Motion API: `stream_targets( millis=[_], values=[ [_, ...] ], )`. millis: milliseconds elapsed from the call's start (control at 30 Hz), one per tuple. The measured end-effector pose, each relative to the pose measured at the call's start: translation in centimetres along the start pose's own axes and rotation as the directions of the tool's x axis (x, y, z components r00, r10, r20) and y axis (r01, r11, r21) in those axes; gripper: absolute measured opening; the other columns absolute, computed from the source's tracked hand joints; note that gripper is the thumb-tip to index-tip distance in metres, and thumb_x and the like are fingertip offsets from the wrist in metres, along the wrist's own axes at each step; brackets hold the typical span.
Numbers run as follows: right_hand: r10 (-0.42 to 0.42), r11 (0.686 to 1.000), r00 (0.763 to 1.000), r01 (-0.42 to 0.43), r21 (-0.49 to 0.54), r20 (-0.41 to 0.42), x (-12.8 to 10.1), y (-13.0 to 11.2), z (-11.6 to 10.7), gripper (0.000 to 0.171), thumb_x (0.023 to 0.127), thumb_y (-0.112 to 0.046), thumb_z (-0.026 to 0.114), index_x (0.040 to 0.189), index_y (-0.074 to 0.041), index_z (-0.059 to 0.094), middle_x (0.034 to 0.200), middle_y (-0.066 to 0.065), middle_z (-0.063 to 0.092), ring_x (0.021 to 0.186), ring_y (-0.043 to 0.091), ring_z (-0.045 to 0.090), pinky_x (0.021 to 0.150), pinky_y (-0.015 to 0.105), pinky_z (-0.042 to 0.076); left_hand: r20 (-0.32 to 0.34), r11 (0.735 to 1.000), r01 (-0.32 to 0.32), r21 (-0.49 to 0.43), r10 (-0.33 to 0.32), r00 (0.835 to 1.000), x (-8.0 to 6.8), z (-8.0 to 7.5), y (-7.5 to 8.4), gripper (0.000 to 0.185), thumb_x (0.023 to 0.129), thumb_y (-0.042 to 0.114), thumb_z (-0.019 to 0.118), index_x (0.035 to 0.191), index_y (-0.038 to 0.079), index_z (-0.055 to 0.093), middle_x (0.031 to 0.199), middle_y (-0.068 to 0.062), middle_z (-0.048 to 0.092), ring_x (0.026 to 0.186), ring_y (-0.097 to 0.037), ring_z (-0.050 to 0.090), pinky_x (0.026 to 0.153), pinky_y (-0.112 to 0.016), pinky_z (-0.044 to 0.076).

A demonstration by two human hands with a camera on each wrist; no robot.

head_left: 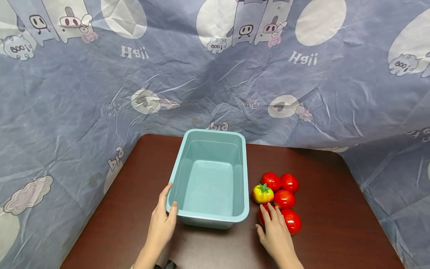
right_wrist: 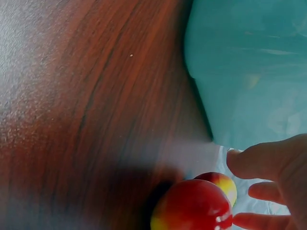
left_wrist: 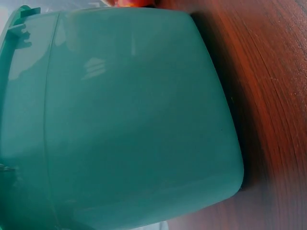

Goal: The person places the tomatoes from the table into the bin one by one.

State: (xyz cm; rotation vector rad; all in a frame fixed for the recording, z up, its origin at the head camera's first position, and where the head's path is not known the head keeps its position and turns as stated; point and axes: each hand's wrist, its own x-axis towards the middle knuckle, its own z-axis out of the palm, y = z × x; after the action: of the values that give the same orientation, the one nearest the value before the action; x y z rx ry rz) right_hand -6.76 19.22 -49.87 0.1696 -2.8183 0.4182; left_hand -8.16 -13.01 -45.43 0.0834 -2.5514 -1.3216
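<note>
One tomato (head_left: 263, 213) (red) lies under the right hand's (head_left: 277, 233) fingertips.

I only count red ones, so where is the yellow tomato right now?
In the head view the yellow tomato sits at the left edge of the red tomatoes, just right of the blue tub and beyond the right hand.

I am seeing words only on the big blue cloth (head_left: 84, 104) hanging behind my table (head_left: 336, 209). "Hgij" is showing in white letters two times, near the top left and the top right. "big" is showing upside down just behind the tub (head_left: 209, 220) and again by the table's left corner. The small ghost shapes are saying something like "booi". Other small scribbles are too tiny to read.
</note>
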Motion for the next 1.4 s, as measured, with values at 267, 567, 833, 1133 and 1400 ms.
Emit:
stream_targets(
  millis=[267, 567, 833, 1133, 1400],
  values=[
    [-0.028, 0.999, 0.999, 0.027, -0.021, -0.026, 0.0, 0.3, 0.7, 0.066, 0.069, -0.007, 0.083, 0.129, 0.004, 0.059, 0.132, 0.03, 0.054, 0.12, 0.054, 0.05, 0.095, 0.06, 0.046, -0.015, 1.0, 0.024, 0.005, -0.024, 1.0, -0.4, 0.1, 0.2, 0.059, 0.095, 0.009, 0.047, 0.151, 0.027, 0.036, 0.147, -0.01, 0.051, 0.121, -0.033, 0.059, 0.086, -0.052, 0.048],
    [-0.083, 0.993, 0.993, 0.075, -0.093, -0.088, 0.6, 0.8, 1.6, 0.068, 0.059, 0.0, 0.087, 0.123, 0.004, 0.063, 0.125, 0.03, 0.056, 0.115, 0.052, 0.053, 0.088, 0.058, 0.051, -0.043, 1.0, 0.015, 0.017, -0.014, 0.999, -0.8, 0.5, 0.1, 0.059, 0.094, 0.008, 0.048, 0.149, 0.026, 0.038, 0.147, -0.009, 0.052, 0.119, -0.032, 0.06, 0.084, -0.05, 0.048],
    [-0.074, 0.991, 0.991, 0.06, -0.123, -0.112, 0.7, 0.8, 2.2, 0.066, 0.057, 0.003, 0.088, 0.119, 0.003, 0.065, 0.119, 0.028, 0.057, 0.113, 0.049, 0.055, 0.086, 0.059, 0.051, -0.059, 0.999, -0.011, 0.034, 0.013, 0.998, -0.9, 0.7, -0.2, 0.059, 0.094, 0.007, 0.049, 0.149, 0.025, 0.039, 0.146, -0.007, 0.053, 0.114, -0.029, 0.062, 0.084, -0.049, 0.048],
    [-0.047, 0.99, 0.996, 0.036, -0.135, -0.082, 0.3, 1.0, 2.5, 0.069, 0.056, 0.0, 0.091, 0.121, 0.002, 0.064, 0.124, 0.028, 0.055, 0.115, 0.049, 0.053, 0.085, 0.06, 0.051, -0.083, 0.998, -0.035, 0.06, 0.039, 0.996, -1.2, 0.9, -0.3, 0.058, 0.093, 0.006, 0.05, 0.148, 0.023, 0.042, 0.145, -0.005, 0.055, 0.106, -0.024, 0.064, 0.079, -0.044, 0.048],
    [-0.045, 0.992, 0.995, 0.034, -0.121, -0.09, 0.3, 1.0, 2.8, 0.067, 0.057, 0.003, 0.089, 0.119, 0.002, 0.065, 0.122, 0.028, 0.056, 0.113, 0.049, 0.053, 0.085, 0.06, 0.051, -0.105, 0.997, -0.035, 0.064, 0.041, 0.994, -1.2, 1.0, -0.2, 0.059, 0.093, 0.006, 0.05, 0.148, 0.025, 0.043, 0.144, -0.002, 0.056, 0.097, -0.02, 0.062, 0.076, -0.04, 0.047]
  ],
)
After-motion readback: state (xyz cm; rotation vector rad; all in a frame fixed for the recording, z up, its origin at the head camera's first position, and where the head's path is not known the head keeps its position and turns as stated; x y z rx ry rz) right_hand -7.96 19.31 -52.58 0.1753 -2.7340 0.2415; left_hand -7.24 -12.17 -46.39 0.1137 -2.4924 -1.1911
